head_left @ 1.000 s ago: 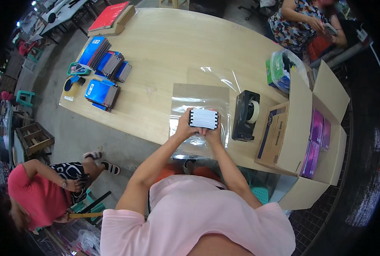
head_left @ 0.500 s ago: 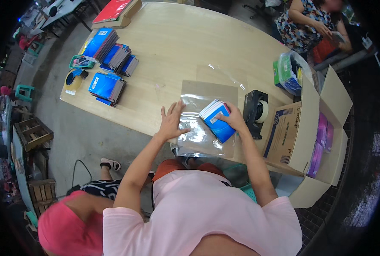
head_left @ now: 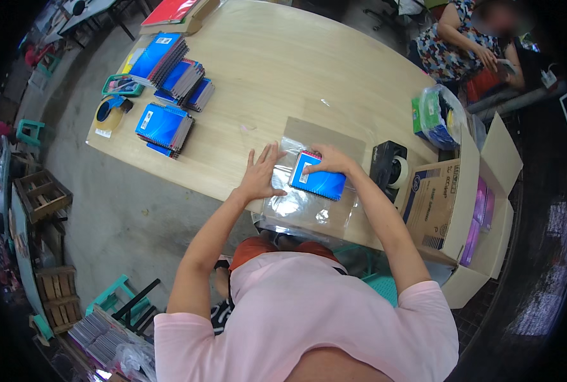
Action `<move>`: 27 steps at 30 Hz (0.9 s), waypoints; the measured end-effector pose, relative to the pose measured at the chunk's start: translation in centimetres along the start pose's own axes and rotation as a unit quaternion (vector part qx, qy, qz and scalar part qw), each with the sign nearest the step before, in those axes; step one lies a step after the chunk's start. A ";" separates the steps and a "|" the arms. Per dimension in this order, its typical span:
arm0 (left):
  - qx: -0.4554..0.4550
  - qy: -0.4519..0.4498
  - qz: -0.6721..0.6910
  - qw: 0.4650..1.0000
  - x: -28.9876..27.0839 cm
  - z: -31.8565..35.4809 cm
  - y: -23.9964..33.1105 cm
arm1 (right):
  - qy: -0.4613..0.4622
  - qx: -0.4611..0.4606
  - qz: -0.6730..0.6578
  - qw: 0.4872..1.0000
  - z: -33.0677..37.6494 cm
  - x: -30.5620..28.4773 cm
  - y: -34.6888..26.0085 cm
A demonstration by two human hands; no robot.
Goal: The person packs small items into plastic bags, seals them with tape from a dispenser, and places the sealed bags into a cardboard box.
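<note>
Under both sets of fingers, a wooden table [head_left: 283, 70] spans a concrete-floored workroom. A clear plastic sheet [head_left: 309, 207] lies beneath them. The left hand [head_left: 261, 175] presses flat, fingers spread and released, just left of the blue spiral notebook [head_left: 318, 181]. The right hand [head_left: 328, 159] curls over the notebook's top edge, grasping it.

Left hand [head_left: 260, 176] flat, fingers spread, right hand [head_left: 327, 160] palm down, fingers curled, forearms extended

Your small blue spiral-bound notebook [head_left: 318, 181] lies flat, slightly tilted, on the clear plastic sheet [head_left: 302, 207] overhanging the desk's near edge.
</note>
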State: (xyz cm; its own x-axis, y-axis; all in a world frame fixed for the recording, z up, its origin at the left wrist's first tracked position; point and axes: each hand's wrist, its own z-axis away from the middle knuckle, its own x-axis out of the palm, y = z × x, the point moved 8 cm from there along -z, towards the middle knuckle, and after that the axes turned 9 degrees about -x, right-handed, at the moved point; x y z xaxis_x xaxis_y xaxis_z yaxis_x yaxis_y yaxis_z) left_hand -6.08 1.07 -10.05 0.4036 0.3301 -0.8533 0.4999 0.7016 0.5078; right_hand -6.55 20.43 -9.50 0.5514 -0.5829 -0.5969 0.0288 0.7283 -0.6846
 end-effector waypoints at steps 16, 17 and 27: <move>0.035 0.091 0.017 0.995 -1.3 1.6 0.8 | 0.312 -0.075 0.190 0.928 4.0 -3.2 -2.4; 0.032 0.122 0.021 0.992 -1.5 2.7 0.8 | 0.387 -0.073 0.135 0.909 6.2 -4.0 -2.9; 0.146 -0.064 0.020 0.987 3.8 7.4 5.7 | 0.361 -0.053 -0.076 0.928 16.9 7.8 -3.7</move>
State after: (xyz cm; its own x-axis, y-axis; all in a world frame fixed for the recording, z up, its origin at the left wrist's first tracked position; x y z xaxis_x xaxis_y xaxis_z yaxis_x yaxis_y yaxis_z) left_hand 4.00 1.63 -9.51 0.5115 0.2572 -0.8199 0.6743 0.4712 0.5685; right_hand 11.73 19.30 -4.54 -0.1563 -0.7932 -0.5885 -0.0431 0.6007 -0.7983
